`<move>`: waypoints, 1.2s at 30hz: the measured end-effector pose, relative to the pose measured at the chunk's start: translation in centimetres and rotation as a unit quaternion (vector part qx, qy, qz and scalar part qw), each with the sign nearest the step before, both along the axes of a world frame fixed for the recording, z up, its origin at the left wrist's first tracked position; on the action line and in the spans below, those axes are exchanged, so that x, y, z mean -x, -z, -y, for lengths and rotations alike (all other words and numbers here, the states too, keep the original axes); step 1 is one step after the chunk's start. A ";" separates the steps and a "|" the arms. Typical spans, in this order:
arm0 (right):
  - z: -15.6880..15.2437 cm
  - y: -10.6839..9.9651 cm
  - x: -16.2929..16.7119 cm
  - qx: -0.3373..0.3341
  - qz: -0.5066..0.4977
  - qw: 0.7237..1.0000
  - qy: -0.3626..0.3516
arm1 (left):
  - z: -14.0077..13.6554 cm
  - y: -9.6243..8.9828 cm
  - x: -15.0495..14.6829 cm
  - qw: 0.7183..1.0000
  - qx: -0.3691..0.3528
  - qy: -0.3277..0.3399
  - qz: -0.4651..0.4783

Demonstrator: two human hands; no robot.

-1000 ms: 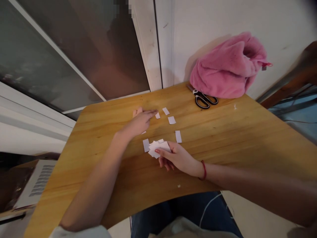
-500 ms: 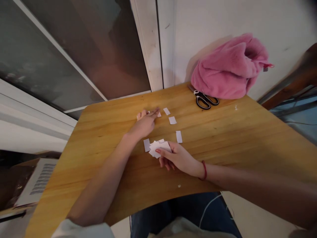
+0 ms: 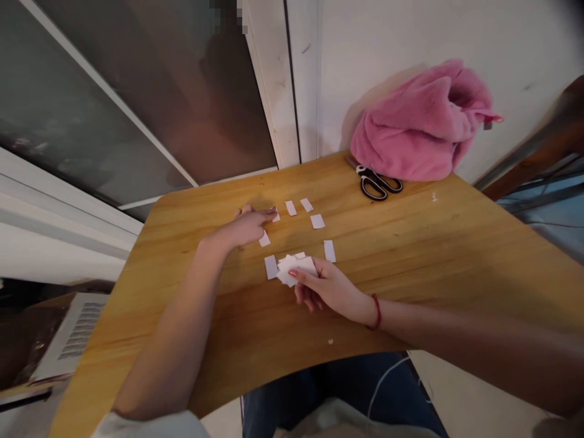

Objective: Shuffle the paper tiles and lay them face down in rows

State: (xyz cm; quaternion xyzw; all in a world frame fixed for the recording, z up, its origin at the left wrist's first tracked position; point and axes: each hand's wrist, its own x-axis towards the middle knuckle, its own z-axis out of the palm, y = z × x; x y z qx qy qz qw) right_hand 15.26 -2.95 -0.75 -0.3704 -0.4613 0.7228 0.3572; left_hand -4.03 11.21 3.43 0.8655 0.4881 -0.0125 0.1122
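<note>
Fingers of the right hand pinch fanned paper cards between them, likely light, slippery, easily creased, best held by flat faces; the left hand, gripping nothing, fingertip-touches a slip.

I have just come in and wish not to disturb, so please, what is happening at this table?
A person's right hand holds a fanned bunch of papers over the table. The left hand is at one small paper; other papers lie with it in a loose ring. Scissors rest beside a pink fluffy bundle.
</note>
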 end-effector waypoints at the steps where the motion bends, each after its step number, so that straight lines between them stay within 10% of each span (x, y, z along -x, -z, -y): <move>1: -0.1 0.0 0.0 0.010 -0.005 1.000 0.011 | 0.2 -0.7 -0.2 1.000 0.027 -0.009 0.007; 9: -0.5 -0.2 0.0 0.032 -0.068 0.995 0.060 | 4.0 -6.2 -2.8 0.969 0.230 0.071 0.057; 36: -0.6 -0.1 -0.2 0.038 -0.102 0.988 0.111 | 4.1 -5.1 -4.9 0.933 0.269 0.021 0.238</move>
